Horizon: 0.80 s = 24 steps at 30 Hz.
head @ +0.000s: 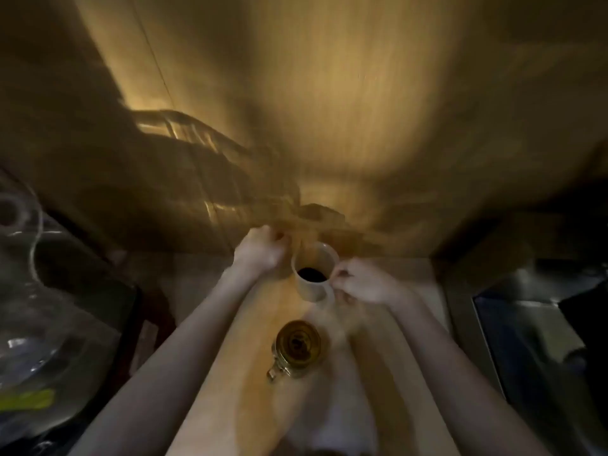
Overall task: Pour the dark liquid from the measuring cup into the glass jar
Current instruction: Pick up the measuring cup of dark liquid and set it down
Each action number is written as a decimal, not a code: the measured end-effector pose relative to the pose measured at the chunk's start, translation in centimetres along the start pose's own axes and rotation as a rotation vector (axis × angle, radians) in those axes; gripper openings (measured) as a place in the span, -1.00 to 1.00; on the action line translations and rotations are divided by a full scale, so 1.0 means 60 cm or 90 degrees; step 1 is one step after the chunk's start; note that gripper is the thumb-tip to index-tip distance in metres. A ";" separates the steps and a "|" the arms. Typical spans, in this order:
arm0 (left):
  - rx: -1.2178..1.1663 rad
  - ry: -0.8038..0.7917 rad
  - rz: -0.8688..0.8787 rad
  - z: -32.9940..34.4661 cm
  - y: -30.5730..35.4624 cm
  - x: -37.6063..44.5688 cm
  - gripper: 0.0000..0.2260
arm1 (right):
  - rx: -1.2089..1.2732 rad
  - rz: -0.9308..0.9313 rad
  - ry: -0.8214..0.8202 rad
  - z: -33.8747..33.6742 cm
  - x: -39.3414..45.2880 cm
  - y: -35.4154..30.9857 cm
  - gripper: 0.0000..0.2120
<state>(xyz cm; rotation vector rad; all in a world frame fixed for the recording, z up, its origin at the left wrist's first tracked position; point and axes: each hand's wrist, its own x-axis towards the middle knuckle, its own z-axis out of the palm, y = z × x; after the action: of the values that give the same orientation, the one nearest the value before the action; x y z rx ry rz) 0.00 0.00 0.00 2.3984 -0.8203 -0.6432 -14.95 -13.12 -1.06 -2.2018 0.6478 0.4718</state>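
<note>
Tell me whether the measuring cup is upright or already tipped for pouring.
Upright. The measuring cup stands on the counter with its round mouth facing up and the dark liquid level inside; the right hand is at its handle.

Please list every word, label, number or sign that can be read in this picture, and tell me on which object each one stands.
None can be read.
Measuring cup: no scale marks or numbers visible; the picture is blurred.
Glass jar: no label visible.
Yellow-green patch at the left edge: possibly a label, but too blurred to read.
</note>
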 end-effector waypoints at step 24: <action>-0.542 -0.066 -0.176 0.138 -0.049 -0.013 -0.60 | 0.125 0.047 0.252 0.145 0.041 0.058 -0.84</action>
<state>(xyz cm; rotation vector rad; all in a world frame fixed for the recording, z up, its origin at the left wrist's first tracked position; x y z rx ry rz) -4.14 -0.09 -7.81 1.6996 -0.1639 -0.9877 -16.06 -9.13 -9.83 -2.1019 0.9447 0.0005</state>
